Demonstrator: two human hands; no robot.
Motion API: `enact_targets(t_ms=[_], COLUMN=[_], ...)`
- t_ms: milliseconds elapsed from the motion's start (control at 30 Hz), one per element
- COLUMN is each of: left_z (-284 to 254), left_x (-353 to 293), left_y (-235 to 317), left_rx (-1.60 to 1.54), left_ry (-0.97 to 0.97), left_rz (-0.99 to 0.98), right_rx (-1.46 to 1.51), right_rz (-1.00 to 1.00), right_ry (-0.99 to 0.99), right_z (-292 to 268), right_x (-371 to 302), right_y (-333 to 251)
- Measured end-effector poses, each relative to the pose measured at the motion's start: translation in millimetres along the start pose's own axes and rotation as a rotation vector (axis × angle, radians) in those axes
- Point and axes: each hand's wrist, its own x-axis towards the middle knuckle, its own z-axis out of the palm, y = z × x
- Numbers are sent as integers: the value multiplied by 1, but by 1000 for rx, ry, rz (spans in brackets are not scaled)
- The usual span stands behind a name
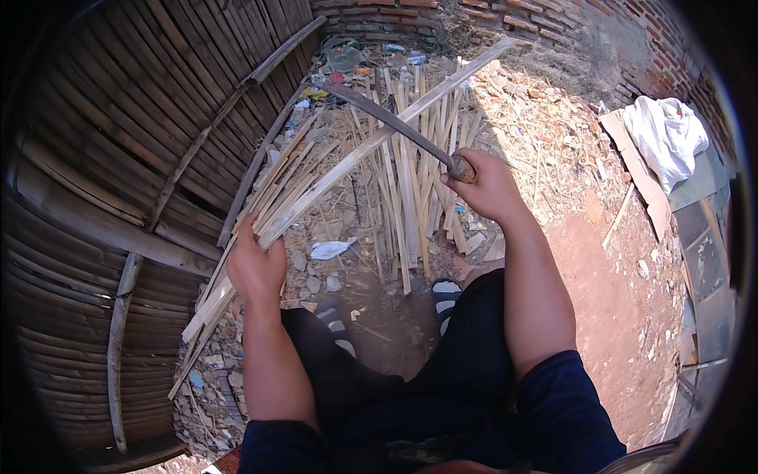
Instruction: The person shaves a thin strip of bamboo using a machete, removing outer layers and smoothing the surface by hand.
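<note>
My left hand [257, 265] is closed round the near end of a long, pale wooden strip [339, 171], which slants up and away to the right. In my right hand [491, 186] is the wooden handle of a machete [395, 122]. Its long, dark blade points up and to the left and crosses the strip near the middle; whether they touch I cannot tell. Below them lies a loose pile of split wooden strips [408, 201] on the ground. More strips [207, 306] lie beside and under my left hand, along the wall.
A slatted bamboo wall [118, 103] rises close on my left, and a brick wall [545, 28] stands at the far side. Rubble and litter [553, 118] cover the ground. To the right are a white sack [667, 134] and a cardboard sheet [638, 174].
</note>
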Motion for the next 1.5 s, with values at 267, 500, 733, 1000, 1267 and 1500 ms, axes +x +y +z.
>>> enact_targets(t_ms=[267,500,733,1000,1267,1500], left_z=[14,16,6,7,3,11], left_x=[-6,-8,-5,-7,-6,-4], left_y=[11,5,17,24,20,24], left_rx=[49,64,68,44,1,-38], left_ry=[32,29,-69,-213,-209,-220], left_rz=[56,66,-97,-166,-190,-155], right_rx=[-63,-94,-1,-205,-91,-25], right_rz=[-216,-354,-17,-289,-50,-71], right_ry=[-80,-227,-147,-297,-91,-69], right_z=[22,39,12,30,2,1], right_x=[-8,-10,4,-11,-4,-6], right_y=[-12,-35,-4,-42,-9,4])
